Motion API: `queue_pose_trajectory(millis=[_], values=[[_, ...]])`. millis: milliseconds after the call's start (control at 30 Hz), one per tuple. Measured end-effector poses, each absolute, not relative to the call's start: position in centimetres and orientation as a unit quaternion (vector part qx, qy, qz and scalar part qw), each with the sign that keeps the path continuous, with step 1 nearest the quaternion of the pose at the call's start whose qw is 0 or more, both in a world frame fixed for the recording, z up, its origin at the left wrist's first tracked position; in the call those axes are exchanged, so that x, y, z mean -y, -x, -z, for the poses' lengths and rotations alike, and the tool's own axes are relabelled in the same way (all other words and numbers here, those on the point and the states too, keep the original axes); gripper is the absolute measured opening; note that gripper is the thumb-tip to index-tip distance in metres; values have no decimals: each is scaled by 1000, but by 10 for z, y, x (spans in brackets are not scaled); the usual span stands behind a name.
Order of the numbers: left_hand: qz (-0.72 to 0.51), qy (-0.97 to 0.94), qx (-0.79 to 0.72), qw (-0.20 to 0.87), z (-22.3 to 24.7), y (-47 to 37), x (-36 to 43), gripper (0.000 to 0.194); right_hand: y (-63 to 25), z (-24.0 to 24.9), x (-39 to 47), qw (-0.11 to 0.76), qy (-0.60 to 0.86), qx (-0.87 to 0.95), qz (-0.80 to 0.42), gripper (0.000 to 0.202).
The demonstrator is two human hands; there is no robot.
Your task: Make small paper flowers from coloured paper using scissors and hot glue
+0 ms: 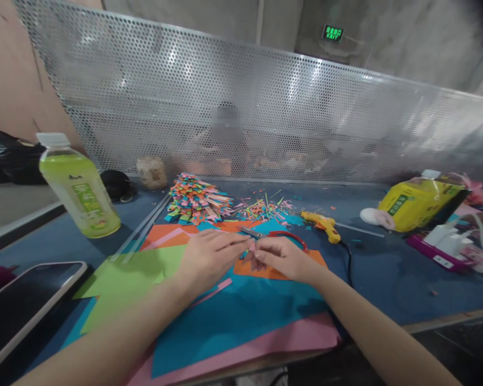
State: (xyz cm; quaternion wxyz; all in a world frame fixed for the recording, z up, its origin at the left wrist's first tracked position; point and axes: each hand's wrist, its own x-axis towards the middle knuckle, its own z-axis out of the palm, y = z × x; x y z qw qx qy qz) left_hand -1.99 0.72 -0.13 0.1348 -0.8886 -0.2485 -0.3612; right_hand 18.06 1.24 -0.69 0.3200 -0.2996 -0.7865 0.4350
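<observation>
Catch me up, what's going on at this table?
The left hand and right hand meet at a small pink scrap; which one grips it is unclear. Colored paper lies under them. Just beyond are scissors, a cone of paper strips and loose cuttings. A yellow glue gun lies to the right.

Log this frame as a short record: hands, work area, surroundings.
left hand: fingertips at the pink piece; grip unclear
right hand: seems to pinch the pink piece
under hands: coloured paper
ahead: scissors, paper cone, scraps
right side: glue gun, yellow bottle
left side: green bottle, phone
</observation>
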Motion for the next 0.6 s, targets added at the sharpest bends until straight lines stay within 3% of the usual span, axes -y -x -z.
queue_pose_trajectory(millis=[100,233,300,467,600], values=[[383,877,212,200,-1,17,-7,19,-174,12,-11,354,270,730,-518,32],[428,861,225,157,1,10,-6,17,-174,15,-15,413,254,684,-545,25],[461,839,279,81,2,6,-4,20,-175,13,-15,438,260,669,-541,24],[469,767,374,-226,-3,-3,4,34,-177,7,-12,461,289,667,-508,25],[470,732,372,-325,-4,-7,8,43,-177,10,-12,456,286,667,-515,24]])
